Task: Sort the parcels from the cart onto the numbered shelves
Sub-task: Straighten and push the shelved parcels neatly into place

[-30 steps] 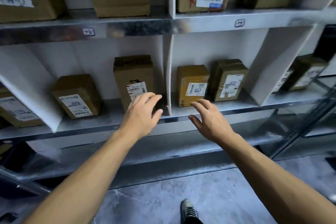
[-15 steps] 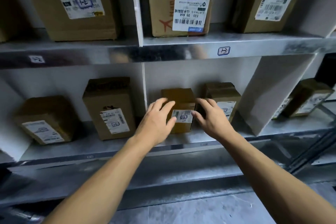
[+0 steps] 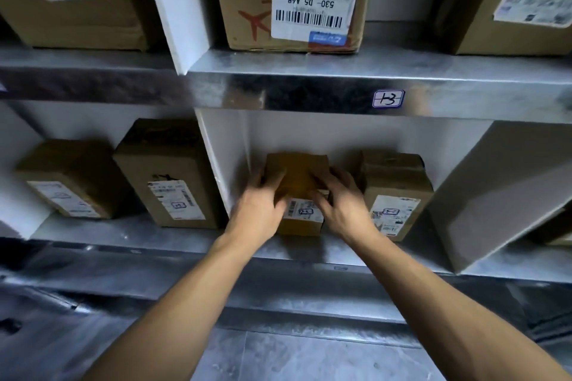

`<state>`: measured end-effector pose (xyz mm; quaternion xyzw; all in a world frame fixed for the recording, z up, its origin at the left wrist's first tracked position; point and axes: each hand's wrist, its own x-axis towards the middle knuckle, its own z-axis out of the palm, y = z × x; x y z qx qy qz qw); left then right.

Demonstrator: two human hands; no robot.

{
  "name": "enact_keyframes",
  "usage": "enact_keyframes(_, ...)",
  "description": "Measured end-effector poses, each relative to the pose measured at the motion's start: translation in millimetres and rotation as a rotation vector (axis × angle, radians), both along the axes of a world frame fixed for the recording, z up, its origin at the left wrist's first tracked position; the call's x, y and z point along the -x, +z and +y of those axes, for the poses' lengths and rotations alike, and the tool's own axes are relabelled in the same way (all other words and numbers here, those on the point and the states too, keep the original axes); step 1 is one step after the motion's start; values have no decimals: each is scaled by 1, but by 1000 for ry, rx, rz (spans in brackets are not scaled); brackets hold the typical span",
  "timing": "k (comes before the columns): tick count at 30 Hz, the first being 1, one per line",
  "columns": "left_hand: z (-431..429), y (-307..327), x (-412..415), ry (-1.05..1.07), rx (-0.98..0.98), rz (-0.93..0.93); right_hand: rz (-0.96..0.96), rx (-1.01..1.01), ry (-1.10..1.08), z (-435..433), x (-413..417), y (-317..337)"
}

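Here, the left hand (image 3: 257, 210) and the right hand (image 3: 343, 210) clasp the small parcel (image 3: 297, 175) from its 9 o'clock and 3 o'clock sides. The thumbs lie on its front face and the fingers bend round its edges, though motion blur hides how the fingertips sit. The parcel stands on the lower shelf (image 3: 123, 233), in the bay below the shelf tag (image 3: 388, 98), which lies at 1 o'clock from it. At 9 o'clock a white divider (image 3: 223, 164) stands just beside it. At 3 o'clock a taped parcel (image 3: 399, 192) stands near, with the right hand between the two. The two-sided hold probably serves to square the box in this narrow gap. It would also keep the label (image 3: 305, 210) facing outward for reading, as the neighbouring labels do. Whether the box is being seated or lifted cannot be told.
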<state>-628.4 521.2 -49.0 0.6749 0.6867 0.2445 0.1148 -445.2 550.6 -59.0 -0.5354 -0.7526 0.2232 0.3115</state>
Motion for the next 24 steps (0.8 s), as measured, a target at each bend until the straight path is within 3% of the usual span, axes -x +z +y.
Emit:
enact_keyframes(11,0,6,5,13,-2,11,43,8,-14,-9,10,-2)
enact_keyframes(17,-2,10,8,-11,15,27,-47,29,-33,-21,5,11)
enact_keyframes(24,-1,26,-10,-217,-247,-3,-176,-232,-169,-50,-46,30)
